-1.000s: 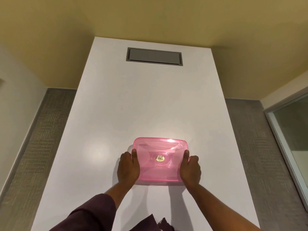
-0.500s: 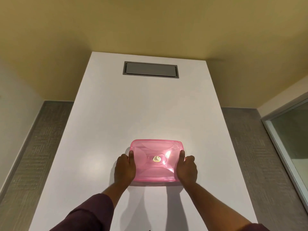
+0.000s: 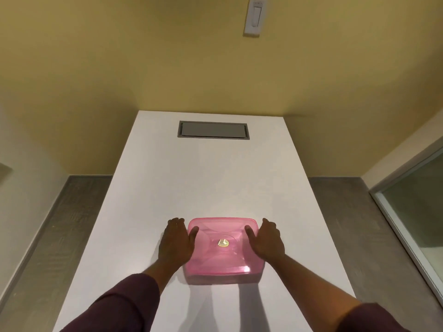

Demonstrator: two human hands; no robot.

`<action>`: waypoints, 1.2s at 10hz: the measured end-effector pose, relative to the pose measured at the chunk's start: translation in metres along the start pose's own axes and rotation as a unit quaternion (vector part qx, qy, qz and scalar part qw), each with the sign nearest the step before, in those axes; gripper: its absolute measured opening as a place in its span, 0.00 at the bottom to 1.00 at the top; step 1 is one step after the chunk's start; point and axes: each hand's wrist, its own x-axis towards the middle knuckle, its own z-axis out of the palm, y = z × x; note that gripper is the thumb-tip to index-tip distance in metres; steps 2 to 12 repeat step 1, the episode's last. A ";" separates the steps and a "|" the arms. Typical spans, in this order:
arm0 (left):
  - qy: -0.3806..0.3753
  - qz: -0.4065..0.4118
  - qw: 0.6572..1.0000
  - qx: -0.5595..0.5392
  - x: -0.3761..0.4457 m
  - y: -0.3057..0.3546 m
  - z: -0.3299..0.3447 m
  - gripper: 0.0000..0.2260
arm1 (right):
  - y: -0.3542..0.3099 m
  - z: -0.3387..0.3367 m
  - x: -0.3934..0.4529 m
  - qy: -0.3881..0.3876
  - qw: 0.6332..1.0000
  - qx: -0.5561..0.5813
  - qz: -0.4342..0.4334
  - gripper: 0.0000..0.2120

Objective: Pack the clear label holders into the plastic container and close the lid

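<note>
**Hands flank the closed pink box**

The box [image 3: 221,250] sits on the white table [image 3: 208,178], lid [image 3: 215,238] on. The left hand [image 3: 176,240] and right hand [image 3: 267,239] lie flat with fingers spread at its sides, thumbs on the lid, gripping nothing.

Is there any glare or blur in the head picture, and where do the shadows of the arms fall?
In the head view, a bright glare spot sits on the pink lid near its front right corner; both hands look slightly soft; arm shadows fall on the white table, toward the camera.
</note>
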 end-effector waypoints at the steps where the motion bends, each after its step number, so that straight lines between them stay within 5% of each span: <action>1: -0.019 0.057 0.994 0.088 0.008 0.013 -0.025 0.31 | -0.013 -0.025 0.000 -0.033 0.994 -0.059 -0.080 0.41; 12: -0.019 0.057 0.994 0.088 0.008 0.013 -0.025 0.31 | -0.013 -0.025 0.000 -0.033 0.994 -0.059 -0.080 0.41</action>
